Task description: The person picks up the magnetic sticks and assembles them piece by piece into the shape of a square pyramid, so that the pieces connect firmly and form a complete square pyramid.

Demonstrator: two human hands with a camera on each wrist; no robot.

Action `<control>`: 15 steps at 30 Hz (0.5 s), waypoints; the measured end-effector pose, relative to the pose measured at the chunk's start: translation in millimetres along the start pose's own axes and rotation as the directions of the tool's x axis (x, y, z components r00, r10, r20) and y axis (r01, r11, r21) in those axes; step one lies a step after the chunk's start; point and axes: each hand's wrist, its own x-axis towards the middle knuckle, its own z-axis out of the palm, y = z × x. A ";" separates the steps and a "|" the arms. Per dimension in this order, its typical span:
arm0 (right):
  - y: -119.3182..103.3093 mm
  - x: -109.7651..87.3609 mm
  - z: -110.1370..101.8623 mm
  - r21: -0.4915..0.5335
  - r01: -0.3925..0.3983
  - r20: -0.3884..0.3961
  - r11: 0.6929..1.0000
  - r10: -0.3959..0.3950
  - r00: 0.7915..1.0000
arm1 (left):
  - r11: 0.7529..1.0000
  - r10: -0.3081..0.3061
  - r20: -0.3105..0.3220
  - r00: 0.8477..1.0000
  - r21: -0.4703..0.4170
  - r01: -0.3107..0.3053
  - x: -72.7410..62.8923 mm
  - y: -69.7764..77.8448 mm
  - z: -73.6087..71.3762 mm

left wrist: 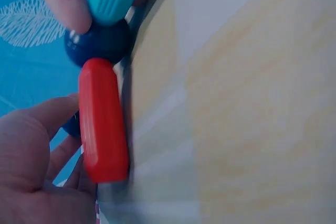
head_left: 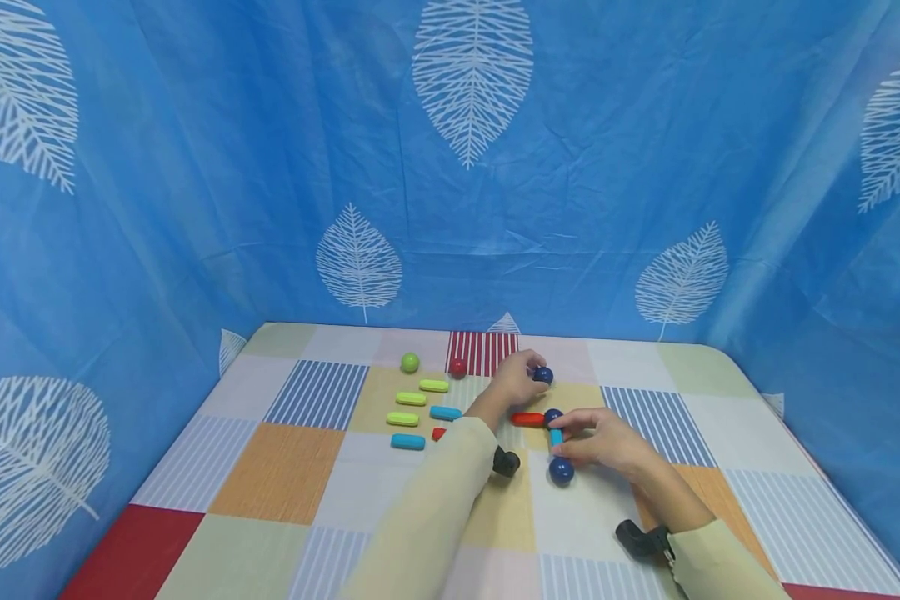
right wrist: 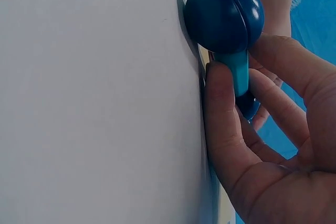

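Observation:
My right hand (head_left: 603,437) pinches a light-blue rod (head_left: 556,437) between thumb and fingers. One dark blue ball (head_left: 562,471) sits at the rod's near end and a second dark blue ball (head_left: 552,417) at its far end. From that far ball a red rod (left wrist: 104,121) sticks out to the left. Beyond it, my left hand (head_left: 516,382) grips another dark blue ball (head_left: 543,375) near the back of the table. In the left wrist view, the thumb and red rod hide most of this gripped ball (left wrist: 72,125).
Left of my left arm lie several yellow-green rods (head_left: 411,398), light-blue rods (head_left: 408,442) and a partly covered red piece (head_left: 438,433). A green ball (head_left: 410,362) and a red ball (head_left: 458,367) are farther back. Blue curtain (head_left: 495,250) surrounds the patchwork-covered table (head_left: 270,475).

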 end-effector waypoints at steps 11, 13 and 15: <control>-0.8 -1.1 0.8 0.030 0.017 0.006 0.999 -0.017 1.000 | 0.998 0.060 -0.051 0.997 -0.002 -0.060 -6.9 -2.7 1.3; -0.7 -0.9 0.6 0.030 0.018 0.005 0.999 -0.019 1.000 | 0.998 0.058 -0.041 0.997 -0.001 -0.058 -9.4 -2.8 -1.4; -0.8 -0.8 0.4 0.028 0.008 -0.003 1.000 -0.008 1.000 | 0.999 0.039 -0.029 0.999 -0.010 -0.040 -12.7 -2.6 -5.0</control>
